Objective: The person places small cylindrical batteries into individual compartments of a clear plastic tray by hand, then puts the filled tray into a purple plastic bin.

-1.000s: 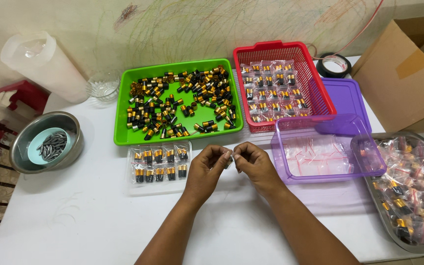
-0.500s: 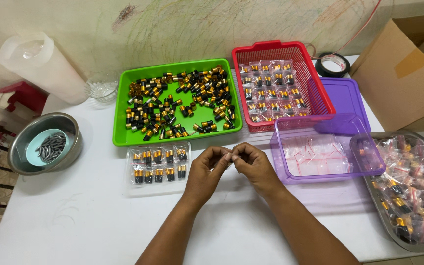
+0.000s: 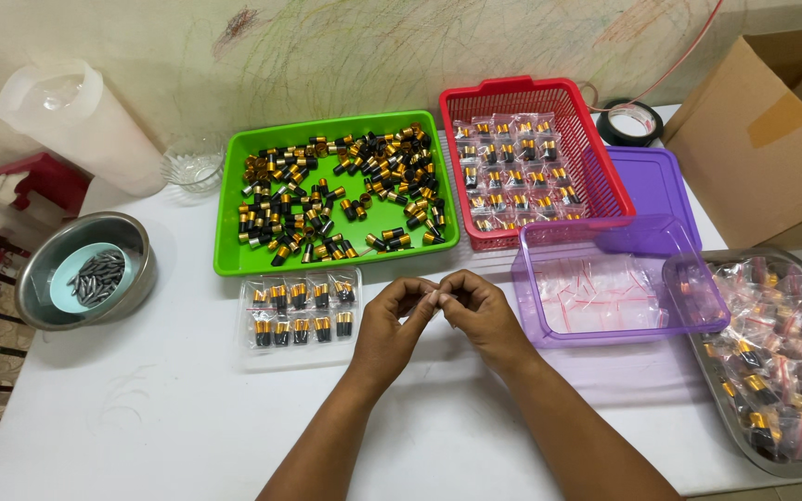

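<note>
Left hand (image 3: 390, 325) and right hand (image 3: 477, 314) meet fingertip to fingertip, pinching a small clear plastic bag (image 3: 435, 295), just beside the clear purple plastic box (image 3: 698, 311).

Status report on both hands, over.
Left hand and right hand pinch one small clear plastic bag together. Flat clear tray of black-gold caps lies beside. Nothing blocks.

Bare white table (image 3: 141, 408) open at lower left, room to pass. Ahead of left hand (image 3: 390, 327), blocked by clear tray (image 3: 297, 315) and green tray (image 3: 336, 190). Beside right hand (image 3: 477, 314), hemmed by purple tub (image 3: 616, 288); red basket (image 3: 531, 158) behind, steel tray (image 3: 777, 362) far right. Steel bowl (image 3: 85, 269) at left edge.
</note>
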